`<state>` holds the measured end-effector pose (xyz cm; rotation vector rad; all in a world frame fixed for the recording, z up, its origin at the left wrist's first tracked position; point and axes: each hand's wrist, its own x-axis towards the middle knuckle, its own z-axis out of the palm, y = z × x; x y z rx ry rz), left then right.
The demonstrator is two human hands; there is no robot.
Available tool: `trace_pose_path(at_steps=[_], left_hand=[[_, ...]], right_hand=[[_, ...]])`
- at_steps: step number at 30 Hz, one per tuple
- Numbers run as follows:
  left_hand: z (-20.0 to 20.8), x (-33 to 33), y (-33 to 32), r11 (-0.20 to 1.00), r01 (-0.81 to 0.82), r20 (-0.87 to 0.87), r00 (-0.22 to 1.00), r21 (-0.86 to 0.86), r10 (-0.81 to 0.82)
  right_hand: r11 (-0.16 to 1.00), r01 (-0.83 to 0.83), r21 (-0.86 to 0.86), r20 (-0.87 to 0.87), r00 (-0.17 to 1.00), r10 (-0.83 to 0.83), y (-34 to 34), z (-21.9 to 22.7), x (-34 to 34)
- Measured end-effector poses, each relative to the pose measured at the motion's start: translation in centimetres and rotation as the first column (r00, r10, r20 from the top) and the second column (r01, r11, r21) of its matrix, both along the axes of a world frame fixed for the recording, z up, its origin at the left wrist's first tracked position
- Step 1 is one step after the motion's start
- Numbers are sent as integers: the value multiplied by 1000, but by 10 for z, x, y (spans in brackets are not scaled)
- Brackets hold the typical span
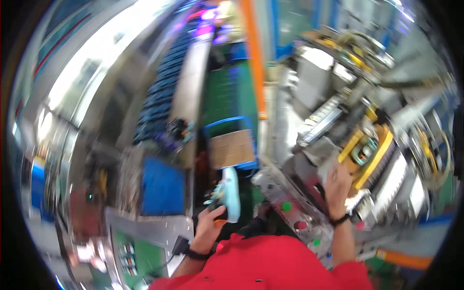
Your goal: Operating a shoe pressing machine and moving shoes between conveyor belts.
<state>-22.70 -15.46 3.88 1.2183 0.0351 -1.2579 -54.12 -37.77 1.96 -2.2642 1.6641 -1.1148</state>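
Low in the middle, my left hand point(208, 229) is closed at the lower end of a long light blue object point(232, 195) with dark and orange parts. Blur hides its exact kind. Over on the right, my right hand point(337, 189) reaches forward with its fingers stretched out, beside a yellow frame point(358, 180) on the machine. Whether the fingertips touch the frame, I cannot tell. Inside that frame shows a small teal and dark part point(365, 152).
An orange post point(253, 58) rises ahead of me. Left of it stand a blue-handled cart with a brown board point(233, 149) and a dark ribbed conveyor point(162, 92). A metal panel with green and red buttons point(290, 212) lies before the machine. At lower left, a green tray point(142, 258) holds several small parts.
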Motion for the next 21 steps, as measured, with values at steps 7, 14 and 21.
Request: trace_pose_path(at_steps=[7,14,21], left_hand=[[-13,-26,64,999,33,123,992,39,-38],[-57,5,166,851,-506,-147,839,144,524],[-140,76,305,464,-833,-30,478,301,878]], right_hand=[[900,-360,246,-70,919,387,61,-195,67],[889,-423,172,-72,895,440,39,-238,62],[836,-537,-112,28,840,543,-12,-27,228]])
